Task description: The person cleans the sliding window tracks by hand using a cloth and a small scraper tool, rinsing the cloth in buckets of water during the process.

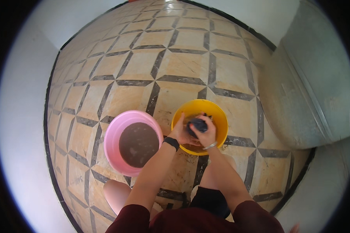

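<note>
Over the yellow basin [223,125] both of my hands are together around a bunched dark wet item [197,127], probably cloth. My right hand [207,131] grips it from above and the right side, fingers curled over it. At its left side, my left hand [183,131] is cupped with the thumb raised; whether those fingers close on the item is partly hidden. Brownish water shows low in the yellow basin. To its left stands a pink basin [112,142] holding murky grey-brown water [138,144] with some foam.
Patterned floor tiles [180,64] lie around the basins. A large greyish cylindrical container [297,96] stands at the right by the wall. White walls [23,116] with black skirting bound the floor. My knees are close behind the basins.
</note>
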A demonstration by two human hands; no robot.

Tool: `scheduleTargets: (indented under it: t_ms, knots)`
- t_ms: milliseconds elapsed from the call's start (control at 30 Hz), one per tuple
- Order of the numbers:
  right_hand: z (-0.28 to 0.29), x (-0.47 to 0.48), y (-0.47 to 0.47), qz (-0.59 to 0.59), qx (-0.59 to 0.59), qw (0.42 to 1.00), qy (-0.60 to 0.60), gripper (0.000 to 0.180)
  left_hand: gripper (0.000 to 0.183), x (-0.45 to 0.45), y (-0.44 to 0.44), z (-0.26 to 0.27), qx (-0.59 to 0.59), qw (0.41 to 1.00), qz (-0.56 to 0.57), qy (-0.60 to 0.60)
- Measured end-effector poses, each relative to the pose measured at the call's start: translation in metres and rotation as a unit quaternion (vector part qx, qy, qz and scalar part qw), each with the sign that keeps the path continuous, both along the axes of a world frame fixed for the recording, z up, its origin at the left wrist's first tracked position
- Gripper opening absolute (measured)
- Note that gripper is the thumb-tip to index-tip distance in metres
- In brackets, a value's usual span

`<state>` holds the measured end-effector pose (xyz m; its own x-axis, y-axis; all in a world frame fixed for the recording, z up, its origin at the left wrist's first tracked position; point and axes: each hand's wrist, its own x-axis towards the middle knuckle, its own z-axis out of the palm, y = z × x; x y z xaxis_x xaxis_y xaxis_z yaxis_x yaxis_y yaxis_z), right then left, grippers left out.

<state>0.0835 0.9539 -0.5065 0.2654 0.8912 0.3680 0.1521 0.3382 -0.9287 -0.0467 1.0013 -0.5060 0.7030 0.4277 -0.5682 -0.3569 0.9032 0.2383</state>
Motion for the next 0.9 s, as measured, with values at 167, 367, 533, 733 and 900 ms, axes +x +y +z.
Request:
scheduleTargets:
  t_ms: [167, 367, 533, 733, 900]
  knots:
    - [0.013, -0.02, -0.007, -0.059, 0.042, 0.994, -0.08, 0.048, 0.047, 0.025, -0.002, 0.01, 0.108, 0.977, 0.12, -0.136]
    - [0.015, -0.018, 0.009, -0.096, -0.123, 0.791, 0.592, 0.027, 0.024, 0.067, -0.01, 0.009, 0.455, 0.675, 0.215, 0.54]
    - [-0.052, 0.005, 0.029, 0.079, -0.24, 0.683, 0.685, 0.032, 0.022, 0.077, -0.016, -0.006, 0.661, 0.362, 0.148, 0.64]
    - [-0.066, -0.018, 0.034, 0.069, -0.258, 0.703, 0.659, 0.034, 0.022, 0.048, -0.01, 0.026, 0.773, 0.257, -0.007, 0.58]
    - [-0.062, -0.014, 0.027, 0.088, -0.28, 0.704, 0.647, 0.037, 0.019, 0.035, -0.014, 0.042, 0.863, 0.277, 0.025, 0.421]
